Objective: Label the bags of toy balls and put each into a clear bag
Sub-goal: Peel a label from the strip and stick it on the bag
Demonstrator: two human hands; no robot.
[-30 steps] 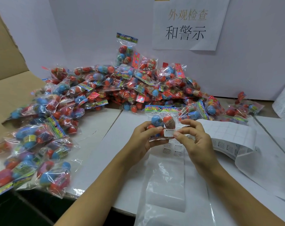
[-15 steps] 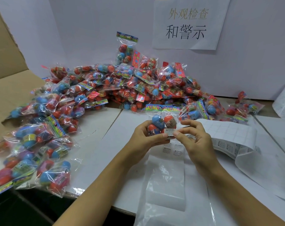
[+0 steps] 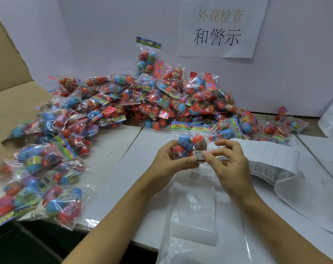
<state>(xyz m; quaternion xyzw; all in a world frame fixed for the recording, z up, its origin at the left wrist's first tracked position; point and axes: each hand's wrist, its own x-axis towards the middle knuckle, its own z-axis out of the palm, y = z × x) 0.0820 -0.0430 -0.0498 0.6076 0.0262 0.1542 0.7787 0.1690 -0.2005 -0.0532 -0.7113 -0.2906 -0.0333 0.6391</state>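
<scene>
Behind hands: bag heap [image 3: 142,103] | both grips [image 3: 169,161] [image 3: 228,164] pinch ball bag [image 3: 188,144]

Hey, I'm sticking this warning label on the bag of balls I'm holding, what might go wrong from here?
1. The small white warning label sits pinched between both thumbs over lumpy balls, so it may crease or stick crooked on the crinkly bag of red and blue toy balls.
2. The left hand grips only the bag's lower part; pressing could make it slip.
3. The flat clear plastic bag below overhangs the table edge and may slide off.

Two bare forearms, left hand [image 3: 168,161] and right hand [image 3: 229,164] ungloved, sleeveless
</scene>
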